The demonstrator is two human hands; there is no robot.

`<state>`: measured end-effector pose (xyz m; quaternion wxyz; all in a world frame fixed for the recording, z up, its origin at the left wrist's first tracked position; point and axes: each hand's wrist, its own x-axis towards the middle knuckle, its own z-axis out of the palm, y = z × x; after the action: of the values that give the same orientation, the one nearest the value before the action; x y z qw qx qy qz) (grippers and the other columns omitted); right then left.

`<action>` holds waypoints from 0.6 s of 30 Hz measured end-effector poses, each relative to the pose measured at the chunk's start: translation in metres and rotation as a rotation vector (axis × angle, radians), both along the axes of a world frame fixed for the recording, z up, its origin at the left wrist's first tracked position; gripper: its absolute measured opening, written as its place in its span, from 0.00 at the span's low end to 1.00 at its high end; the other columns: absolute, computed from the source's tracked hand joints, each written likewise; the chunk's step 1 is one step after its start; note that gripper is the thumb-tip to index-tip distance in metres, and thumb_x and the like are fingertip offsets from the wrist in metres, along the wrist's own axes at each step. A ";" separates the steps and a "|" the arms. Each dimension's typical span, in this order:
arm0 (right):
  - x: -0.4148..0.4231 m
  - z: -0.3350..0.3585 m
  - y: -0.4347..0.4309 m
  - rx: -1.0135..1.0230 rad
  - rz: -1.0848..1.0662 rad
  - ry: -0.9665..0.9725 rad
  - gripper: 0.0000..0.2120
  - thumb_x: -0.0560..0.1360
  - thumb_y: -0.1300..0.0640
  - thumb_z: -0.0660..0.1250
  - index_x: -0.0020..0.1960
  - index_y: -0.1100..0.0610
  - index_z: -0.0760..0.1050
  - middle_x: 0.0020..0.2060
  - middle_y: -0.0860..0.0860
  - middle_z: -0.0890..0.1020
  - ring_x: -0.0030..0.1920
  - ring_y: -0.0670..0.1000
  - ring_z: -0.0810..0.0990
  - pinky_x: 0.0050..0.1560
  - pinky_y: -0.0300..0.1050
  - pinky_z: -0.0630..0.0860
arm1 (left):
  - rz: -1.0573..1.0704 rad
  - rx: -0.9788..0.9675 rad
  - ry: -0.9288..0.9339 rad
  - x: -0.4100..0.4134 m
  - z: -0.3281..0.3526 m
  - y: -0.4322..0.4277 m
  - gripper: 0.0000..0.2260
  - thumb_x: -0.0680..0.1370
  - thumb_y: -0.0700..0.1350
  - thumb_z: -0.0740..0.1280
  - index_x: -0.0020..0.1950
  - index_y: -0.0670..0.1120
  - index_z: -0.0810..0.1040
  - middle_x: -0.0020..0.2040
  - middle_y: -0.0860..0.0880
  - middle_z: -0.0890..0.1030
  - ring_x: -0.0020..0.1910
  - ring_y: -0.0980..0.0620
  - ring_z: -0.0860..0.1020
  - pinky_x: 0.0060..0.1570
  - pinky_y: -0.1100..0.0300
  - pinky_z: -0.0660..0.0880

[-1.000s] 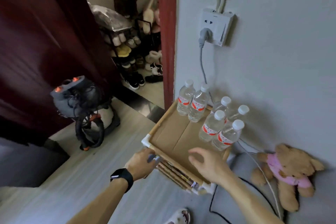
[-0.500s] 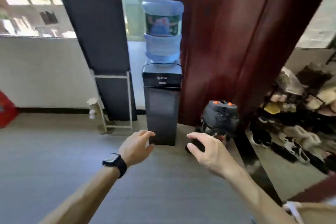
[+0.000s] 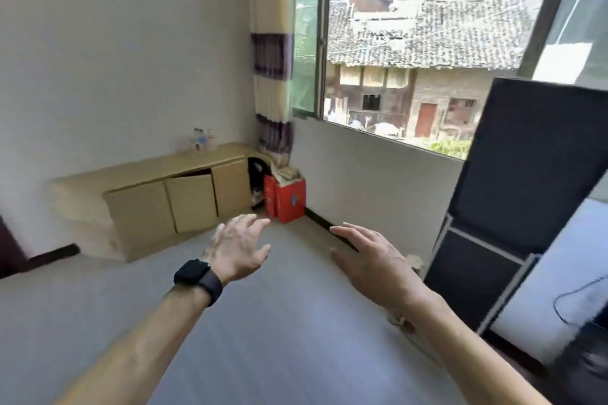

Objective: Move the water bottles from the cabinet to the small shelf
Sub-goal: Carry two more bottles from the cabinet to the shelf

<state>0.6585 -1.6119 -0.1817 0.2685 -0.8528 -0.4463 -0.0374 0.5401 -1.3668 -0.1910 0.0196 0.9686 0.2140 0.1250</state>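
A low light-wood cabinet [image 3: 154, 197] stands along the far left wall, its middle door slightly ajar. A few clear water bottles [image 3: 201, 141] stand on its top near the right end, small and blurred. My left hand [image 3: 237, 247], with a black watch on the wrist, and my right hand [image 3: 373, 259] are held out in front of me above the grey floor, fingers spread and relaxed, holding nothing. Both hands are far from the cabinet. The small shelf is out of view.
A red box [image 3: 289, 202] with papers on top sits in the corner by a striped curtain [image 3: 271, 52]. A large window runs along the far wall. A dark folding panel [image 3: 523, 194] on a metal frame leans at the right. Grey floor lies between me and the cabinet.
My view has swung left, from the small shelf with several bottles, past the water dispenser, to the cabinet corner. Both hands left the shelf and stay empty, fingers now more spread.
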 end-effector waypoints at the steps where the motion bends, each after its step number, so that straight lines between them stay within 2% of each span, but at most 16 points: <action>1: 0.006 0.005 0.028 0.008 0.041 -0.017 0.22 0.79 0.38 0.59 0.72 0.38 0.65 0.72 0.38 0.68 0.73 0.43 0.62 0.73 0.40 0.59 | 0.040 0.012 0.000 -0.005 0.006 0.021 0.26 0.78 0.57 0.61 0.76 0.54 0.63 0.75 0.49 0.64 0.74 0.49 0.62 0.70 0.51 0.61; 7: 0.052 0.022 0.162 0.073 0.192 -0.112 0.24 0.79 0.38 0.59 0.74 0.39 0.64 0.74 0.40 0.66 0.74 0.45 0.61 0.74 0.43 0.61 | 0.182 0.034 -0.010 -0.014 0.026 0.136 0.27 0.78 0.58 0.61 0.77 0.55 0.62 0.77 0.49 0.62 0.74 0.49 0.63 0.70 0.52 0.64; 11: 0.098 0.034 0.237 0.103 0.249 -0.141 0.25 0.79 0.37 0.57 0.75 0.38 0.58 0.76 0.40 0.62 0.76 0.45 0.59 0.74 0.45 0.61 | 0.272 0.015 -0.027 0.010 0.041 0.215 0.27 0.78 0.57 0.62 0.76 0.56 0.62 0.76 0.50 0.63 0.74 0.49 0.63 0.70 0.54 0.63; 14: 0.133 0.047 0.292 0.138 0.270 -0.180 0.24 0.80 0.39 0.57 0.75 0.39 0.60 0.76 0.41 0.63 0.76 0.46 0.60 0.73 0.47 0.63 | 0.301 0.033 -0.036 0.031 0.051 0.270 0.27 0.78 0.57 0.62 0.76 0.56 0.63 0.76 0.51 0.64 0.73 0.50 0.63 0.70 0.54 0.63; 18: 0.171 0.058 0.378 0.160 0.307 -0.189 0.24 0.80 0.38 0.57 0.74 0.37 0.60 0.75 0.39 0.64 0.75 0.44 0.60 0.71 0.42 0.61 | 0.347 0.048 -0.094 0.048 0.058 0.342 0.26 0.78 0.57 0.62 0.76 0.56 0.63 0.75 0.53 0.65 0.73 0.52 0.63 0.70 0.56 0.63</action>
<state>0.8297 -1.2342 -0.1240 0.2951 -0.7435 -0.5897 -0.1111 0.5882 -1.0246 -0.1326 -0.0154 0.9105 0.3735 0.1769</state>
